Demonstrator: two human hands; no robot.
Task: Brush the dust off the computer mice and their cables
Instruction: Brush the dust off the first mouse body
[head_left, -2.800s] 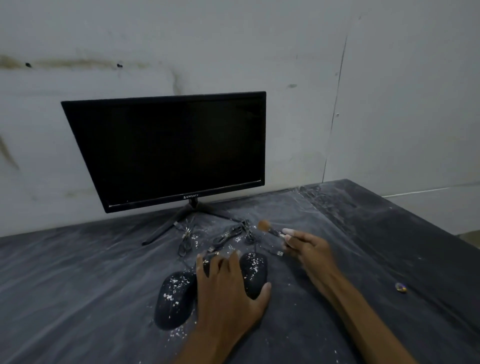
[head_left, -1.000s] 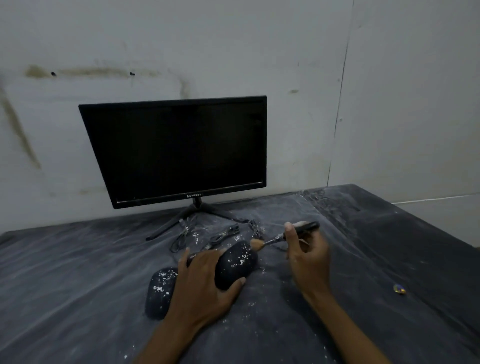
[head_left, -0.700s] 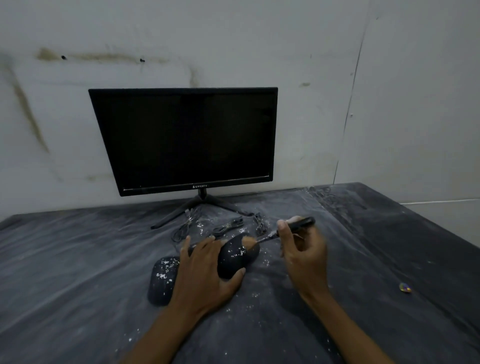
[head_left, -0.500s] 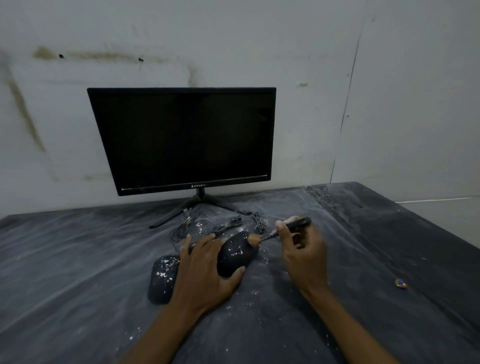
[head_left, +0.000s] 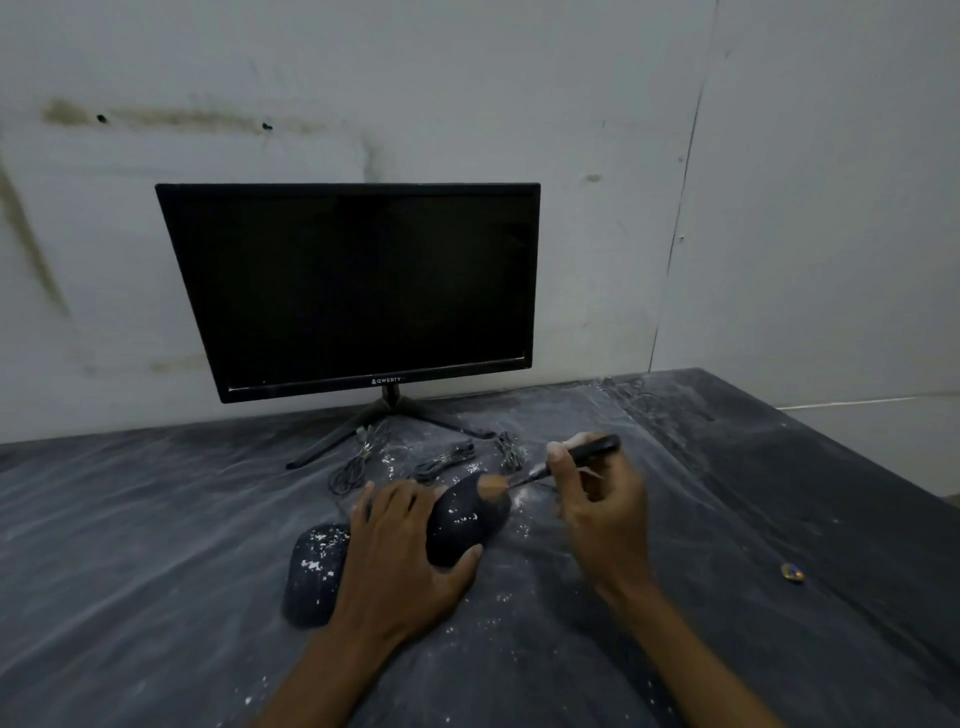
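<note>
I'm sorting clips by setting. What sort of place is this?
Probably a bare, makeshift computer desk in a plain room: a dark monitor on a dusty black table, two wired mice and a stained white wall.

A pale wall is being marked by brown smears and two small dark holes. A thin line is being seen running down it on the right. A dark table is being covered in streaky white dust. The room is being lit dimly.
</note>
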